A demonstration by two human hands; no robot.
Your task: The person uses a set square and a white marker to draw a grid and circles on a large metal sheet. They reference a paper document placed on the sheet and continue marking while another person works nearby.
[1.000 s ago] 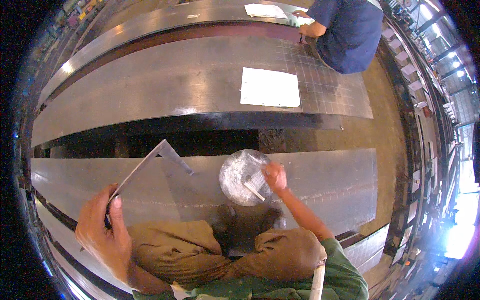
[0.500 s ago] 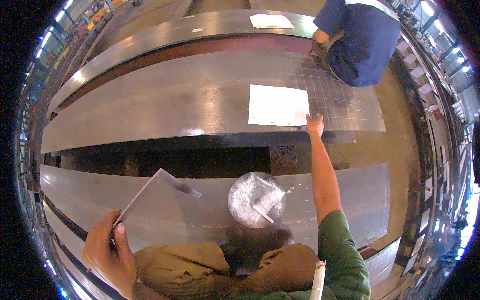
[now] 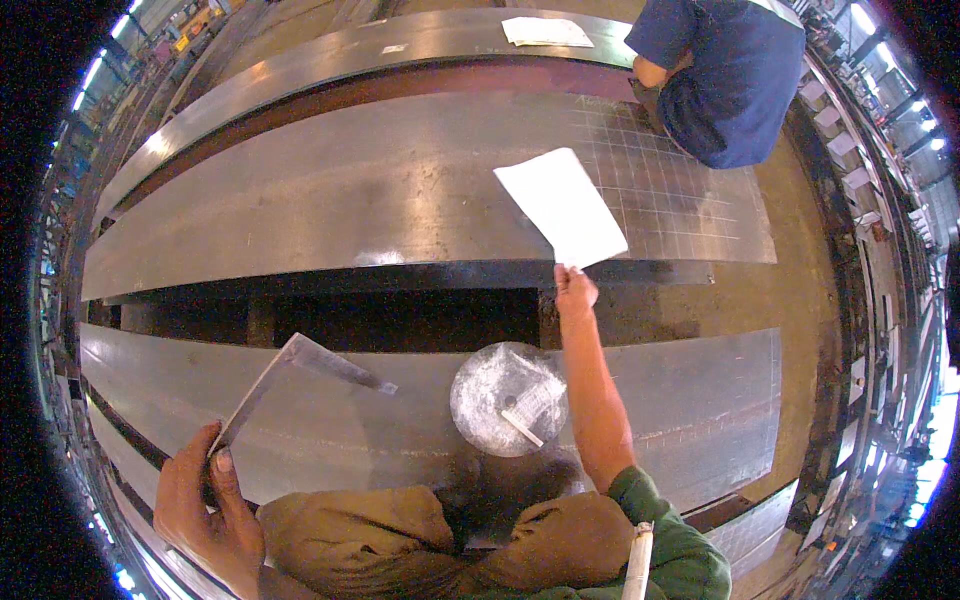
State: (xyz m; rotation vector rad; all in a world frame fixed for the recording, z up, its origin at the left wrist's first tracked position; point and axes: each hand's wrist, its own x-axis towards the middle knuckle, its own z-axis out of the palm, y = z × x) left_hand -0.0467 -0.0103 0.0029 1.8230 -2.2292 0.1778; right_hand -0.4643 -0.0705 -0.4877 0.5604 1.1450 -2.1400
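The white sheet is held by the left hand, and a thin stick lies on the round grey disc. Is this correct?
No: in the head view, the right hand holds the white sheet. The thin stick does lie on the round grey disc.

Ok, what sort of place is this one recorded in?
Probably a metal fabrication workshop: long metal plates, one marked with a grid, and an L-shaped square in the left hand.

White sheet (image 3: 565, 207), slanted, L-shaped metal square (image 3: 325, 358), corner forward
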